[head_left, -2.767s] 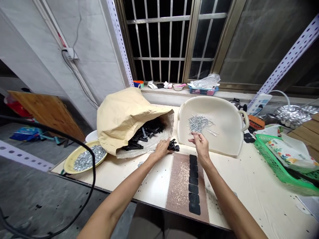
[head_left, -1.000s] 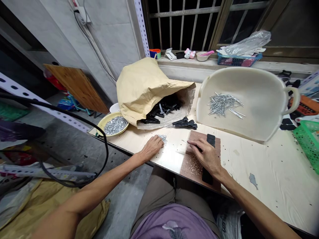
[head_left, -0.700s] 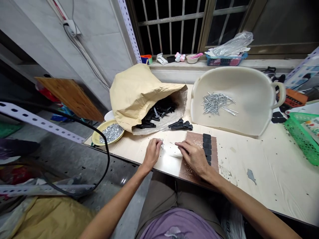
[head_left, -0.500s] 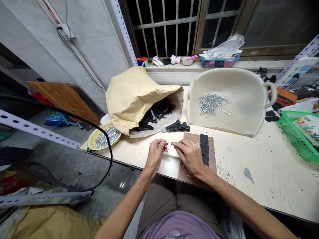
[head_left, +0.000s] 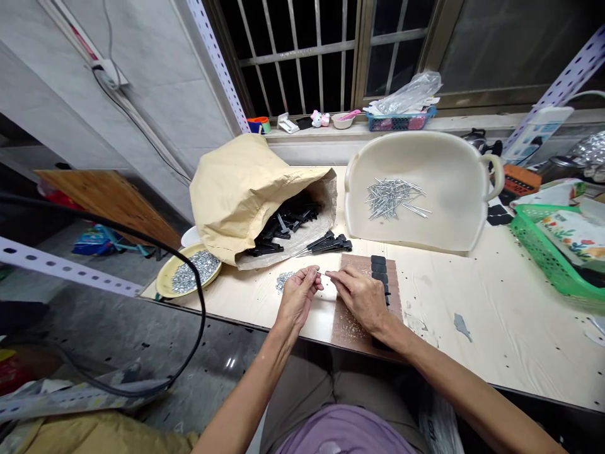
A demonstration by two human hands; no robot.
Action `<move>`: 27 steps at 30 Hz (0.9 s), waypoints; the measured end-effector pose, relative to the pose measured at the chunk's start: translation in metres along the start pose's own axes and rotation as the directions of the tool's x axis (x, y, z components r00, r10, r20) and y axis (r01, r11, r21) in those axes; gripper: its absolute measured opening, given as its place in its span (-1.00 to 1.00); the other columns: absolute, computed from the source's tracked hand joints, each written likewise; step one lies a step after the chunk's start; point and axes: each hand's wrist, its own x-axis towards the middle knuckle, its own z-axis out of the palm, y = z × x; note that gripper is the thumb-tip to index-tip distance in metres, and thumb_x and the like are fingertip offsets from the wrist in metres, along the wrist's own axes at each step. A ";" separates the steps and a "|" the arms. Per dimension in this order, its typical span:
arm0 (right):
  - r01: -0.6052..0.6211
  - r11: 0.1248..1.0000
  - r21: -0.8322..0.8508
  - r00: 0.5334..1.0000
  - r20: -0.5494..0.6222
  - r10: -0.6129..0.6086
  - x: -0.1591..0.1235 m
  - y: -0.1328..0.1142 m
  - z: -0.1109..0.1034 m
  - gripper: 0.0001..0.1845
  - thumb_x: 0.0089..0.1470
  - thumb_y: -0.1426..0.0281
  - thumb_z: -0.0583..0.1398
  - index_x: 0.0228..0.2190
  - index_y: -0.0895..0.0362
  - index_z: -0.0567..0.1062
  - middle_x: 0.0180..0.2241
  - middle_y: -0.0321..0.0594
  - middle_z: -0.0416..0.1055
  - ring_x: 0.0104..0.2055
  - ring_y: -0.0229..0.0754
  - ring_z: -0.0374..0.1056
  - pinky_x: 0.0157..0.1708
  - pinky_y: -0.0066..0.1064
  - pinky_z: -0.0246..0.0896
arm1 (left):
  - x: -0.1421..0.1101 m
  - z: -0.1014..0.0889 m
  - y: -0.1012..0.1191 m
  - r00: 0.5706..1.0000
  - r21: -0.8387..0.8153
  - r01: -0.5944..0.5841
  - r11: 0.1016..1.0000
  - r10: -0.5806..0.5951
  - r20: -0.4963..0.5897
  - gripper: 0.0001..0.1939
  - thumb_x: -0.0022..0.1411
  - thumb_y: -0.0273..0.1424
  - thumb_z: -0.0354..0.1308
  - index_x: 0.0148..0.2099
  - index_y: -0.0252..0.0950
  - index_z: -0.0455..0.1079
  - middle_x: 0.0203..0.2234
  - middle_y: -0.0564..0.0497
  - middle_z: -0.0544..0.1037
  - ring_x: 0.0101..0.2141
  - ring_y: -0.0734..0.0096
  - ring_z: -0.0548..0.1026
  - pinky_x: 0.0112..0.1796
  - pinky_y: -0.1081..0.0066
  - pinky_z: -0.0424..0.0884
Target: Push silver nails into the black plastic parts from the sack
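My left hand (head_left: 300, 293) is closed in a pinch at one end of a thin metal pin (head_left: 323, 273). My right hand (head_left: 362, 293) pinches the other end, so the pin spans the short gap between them. Whether the left fingers also hold a small piece is too small to make out. Behind the left fingertips lies a small heap of shiny metal bits (head_left: 282, 282). Under my right hand is a brown board (head_left: 347, 325) sprinkled with pale crumbs, with a row of black flat pieces (head_left: 379, 270) along it.
A paper sack (head_left: 231, 195) spills black pieces (head_left: 295, 217); more black pieces with thin metal tips (head_left: 331, 243) lie before it. At left stands a yellow bowl (head_left: 163, 277) of metal bits. Behind right, a white basin (head_left: 454, 217) holds silver pins (head_left: 394, 197). A green basket (head_left: 539, 265) sits far right.
The view has shifted slightly, so the surroundings appear a little further left. Both hands keep their pinch on the pin, and the small metal heap shows more clearly.
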 end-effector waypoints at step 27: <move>-0.208 0.974 0.091 0.978 0.008 0.208 -0.010 0.022 -0.016 -0.73 0.22 0.24 0.02 -0.37 0.10 0.44 -0.41 -0.30 0.43 -0.42 -0.29 0.30 -0.46 -0.48 -0.01 | 0.005 0.028 -0.018 0.996 0.208 -0.064 0.976 0.051 0.070 -0.72 -0.05 -0.30 0.32 -0.34 -0.44 0.47 -0.57 0.04 0.44 -0.58 0.63 0.34 -0.54 0.56 0.29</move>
